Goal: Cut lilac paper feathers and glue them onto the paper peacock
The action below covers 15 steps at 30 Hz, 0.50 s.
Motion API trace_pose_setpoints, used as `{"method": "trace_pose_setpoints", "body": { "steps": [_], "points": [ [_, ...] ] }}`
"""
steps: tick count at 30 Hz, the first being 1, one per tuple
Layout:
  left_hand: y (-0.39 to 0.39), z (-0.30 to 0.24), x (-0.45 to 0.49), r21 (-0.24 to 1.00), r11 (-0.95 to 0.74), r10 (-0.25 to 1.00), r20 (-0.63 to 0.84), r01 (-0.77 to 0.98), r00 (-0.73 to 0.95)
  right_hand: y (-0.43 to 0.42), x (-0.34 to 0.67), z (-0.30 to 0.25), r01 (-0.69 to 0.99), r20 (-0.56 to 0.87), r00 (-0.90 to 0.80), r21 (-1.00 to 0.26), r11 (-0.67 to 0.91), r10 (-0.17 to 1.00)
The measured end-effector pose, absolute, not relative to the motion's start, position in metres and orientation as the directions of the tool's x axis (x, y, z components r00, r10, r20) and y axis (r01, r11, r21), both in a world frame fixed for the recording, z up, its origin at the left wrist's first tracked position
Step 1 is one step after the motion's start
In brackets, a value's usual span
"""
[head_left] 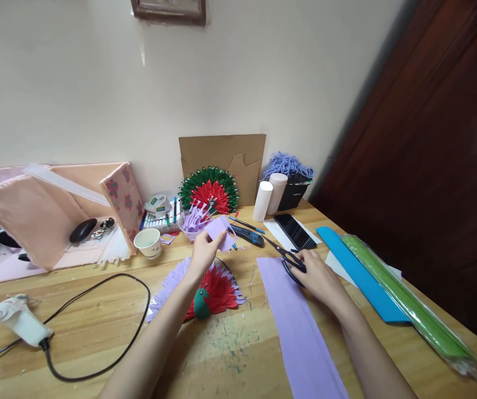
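Note:
Pinched between the fingers of my left hand (205,249) is a small piece of purple paper (220,226), held up above the table. My right hand (313,272) grips black-handled scissors (291,258), their blades pointing away to the upper left. Beneath the scissors a long strip of purple crepe paper (300,332) runs down to the near edge. Partly covered by my left forearm lies a peacock-like craft (201,302) with a green head, red petals and purple petals. A bowl of purple cut pieces (195,220) stands just beyond my left hand.
A blue utility knife (245,235) and a phone (295,231) lie behind. At right are a blue sheet (358,274) and a green wrapped roll (408,299). A white glue gun (22,320) with a looping cord and a paper cup (148,245) are at left.

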<state>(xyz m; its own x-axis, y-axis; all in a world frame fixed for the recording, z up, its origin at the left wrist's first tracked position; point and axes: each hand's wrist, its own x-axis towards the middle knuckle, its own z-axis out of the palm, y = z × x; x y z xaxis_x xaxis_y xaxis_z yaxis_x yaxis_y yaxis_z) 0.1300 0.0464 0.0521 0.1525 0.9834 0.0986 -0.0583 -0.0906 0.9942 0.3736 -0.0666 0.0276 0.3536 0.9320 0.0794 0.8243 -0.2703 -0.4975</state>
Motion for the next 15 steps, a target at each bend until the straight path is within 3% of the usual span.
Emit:
{"method": "trace_pose_setpoints", "body": {
  "steps": [2,4,6,8,11,15],
  "points": [
    [0.047,0.051,0.13,0.994,-0.106,0.983,0.111,-0.04,0.147,-0.066,0.366,0.031,0.659,0.041,0.372,-0.715,-0.233,0.927],
    [0.047,0.05,0.131,0.988,-0.152,0.979,0.148,0.018,0.139,-0.067,0.349,0.034,0.33,-0.081,0.258,-0.929,-0.166,0.963],
    [0.046,0.048,0.131,0.974,-0.201,0.974,0.188,0.106,0.126,-0.071,0.326,0.034,-0.072,-0.13,0.006,-0.989,-0.13,0.991],
    [0.045,0.048,0.131,0.954,-0.233,0.97,0.215,0.189,0.114,-0.075,0.302,0.031,-0.319,-0.114,-0.211,-0.931,-0.179,0.971],
    [0.04,0.048,0.133,0.93,-0.263,0.964,0.243,0.257,0.107,-0.083,0.277,0.02,-0.413,-0.15,-0.44,-0.842,-0.347,0.886],
    [0.03,0.05,0.138,0.887,-0.304,0.953,0.284,0.347,0.108,-0.089,0.266,0.009,-0.316,-0.124,-0.442,-0.906,-0.284,0.889]
  ]
}}
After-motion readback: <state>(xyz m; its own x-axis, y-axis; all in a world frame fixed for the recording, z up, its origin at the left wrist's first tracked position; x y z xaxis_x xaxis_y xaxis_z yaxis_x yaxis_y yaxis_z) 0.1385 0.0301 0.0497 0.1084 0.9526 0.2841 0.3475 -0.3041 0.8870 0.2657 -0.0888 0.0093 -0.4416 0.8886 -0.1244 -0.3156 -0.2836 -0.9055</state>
